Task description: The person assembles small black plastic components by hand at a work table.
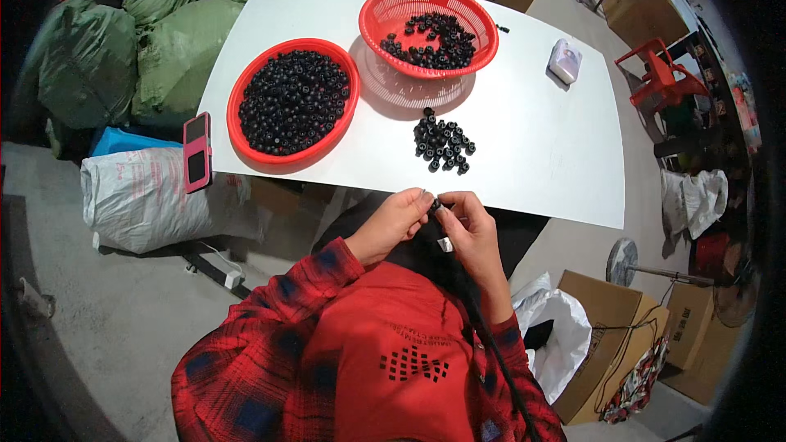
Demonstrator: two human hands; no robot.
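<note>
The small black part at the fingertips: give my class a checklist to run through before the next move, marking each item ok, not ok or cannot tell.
1. Left hand and right hand together at the small, round black part: ok.
2. Part's far side sound: cannot tell; fingers partly cover it.
3. Shallow, round red basin stocked: ok, filled with black parts.
4. Loose pile of shiny black parts inside a container: not ok, it lies on the white tabletop.
5. Pink-cased phone well away from the table's edge: not ok, it sits at the left edge.
</note>
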